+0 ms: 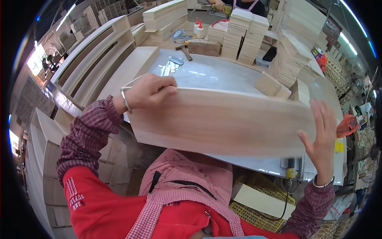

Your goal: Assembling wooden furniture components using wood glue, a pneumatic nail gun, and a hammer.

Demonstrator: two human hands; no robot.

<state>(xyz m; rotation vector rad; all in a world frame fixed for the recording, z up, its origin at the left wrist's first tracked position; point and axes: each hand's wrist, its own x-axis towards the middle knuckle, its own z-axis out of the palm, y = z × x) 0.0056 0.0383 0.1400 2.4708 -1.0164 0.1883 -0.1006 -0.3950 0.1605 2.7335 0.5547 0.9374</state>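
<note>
The broad, smooth, pale grey tabletop (pixel 223 77) spreads across the middle, its near side bordering the person's pink-and-white checked apron (pixel 187 175). To the left stands a long, open, pale wooden frame with parallel slats (pixel 101 53); on the far right of the table rises a tall stack of thin, light wooden boards (pixel 288 59).

The long, pale, flat-faced wooden piece (pixel 227 123) is held above the table's near edge, its broad face tilted toward the person. The left arm bends inward from the left in a maroon plaid oversleeve; the left hand (pixel 153 91) grips the piece's upper left corner, fingers curled over the edge. The right forearm rises steeply from the lower right; the right hand (pixel 321 129) is spread flat at the opposite end, fingers pointing up and thumb held apart toward the wood.

Beyond them lie a wooden-handled hammer (pixel 185 51) and a few thin, silvery metal pieces (pixel 171 65).

Blur softens the wooden piece and the right fingers, so whether that palm presses on the end cannot be told. The underside of the piece is hidden, as are the left fingertips. At the top, a co-worker (pixel 256 6) is cut off by the picture's edge.
</note>
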